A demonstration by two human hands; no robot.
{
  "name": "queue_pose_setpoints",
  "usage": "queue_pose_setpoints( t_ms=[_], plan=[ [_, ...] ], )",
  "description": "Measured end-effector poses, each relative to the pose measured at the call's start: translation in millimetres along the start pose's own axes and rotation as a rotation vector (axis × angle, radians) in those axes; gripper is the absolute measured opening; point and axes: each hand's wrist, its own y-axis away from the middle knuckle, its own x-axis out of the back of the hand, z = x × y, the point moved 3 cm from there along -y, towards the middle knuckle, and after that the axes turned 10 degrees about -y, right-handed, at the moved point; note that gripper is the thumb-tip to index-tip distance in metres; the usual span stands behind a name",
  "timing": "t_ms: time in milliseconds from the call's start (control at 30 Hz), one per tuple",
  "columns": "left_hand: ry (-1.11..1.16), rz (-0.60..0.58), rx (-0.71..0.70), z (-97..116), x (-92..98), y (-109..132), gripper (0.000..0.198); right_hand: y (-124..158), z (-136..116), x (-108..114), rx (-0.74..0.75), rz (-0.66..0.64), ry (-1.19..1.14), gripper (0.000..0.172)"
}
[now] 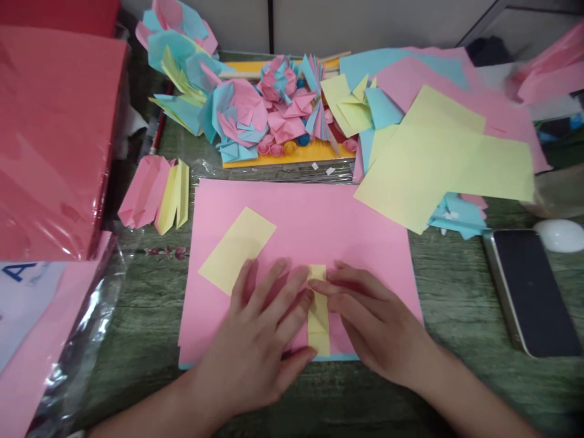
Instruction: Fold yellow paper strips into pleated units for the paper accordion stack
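Note:
A narrow folded yellow paper strip [318, 319] lies upright on a stack of pink paper sheets [301, 219]. My left hand [260, 340] lies flat with fingers spread, its fingertips and thumb pressing the strip's left edge. My right hand [369, 319] presses the strip's upper right part with stretched fingers. A second yellow rectangle [237, 246] rests tilted on the pink sheets, just beyond my left fingertips.
Folded pink and yellow pieces [155, 193] lie at the left. Paper flowers on a yellow tray [274, 112] sit at the back. Loose yellow sheets [438, 158] lie back right. A phone [533, 292] and a white mouse [560, 235] are at the right, wrapped red paper [50, 134] at the left.

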Motion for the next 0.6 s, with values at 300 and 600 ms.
queue_pose_setpoints(
  t_ms=[300,600],
  plan=[
    [-0.026,-0.03,-0.029,-0.3,5.1,-2.4,0.054,0.7,-0.3,-0.1,-0.026,-0.019,-0.006,0.038],
    [0.004,-0.039,-0.007,0.3,4.3,-1.5,0.05,-1.7,-4.2,-3.9,-0.048,-0.004,0.044,0.028]
  ],
)
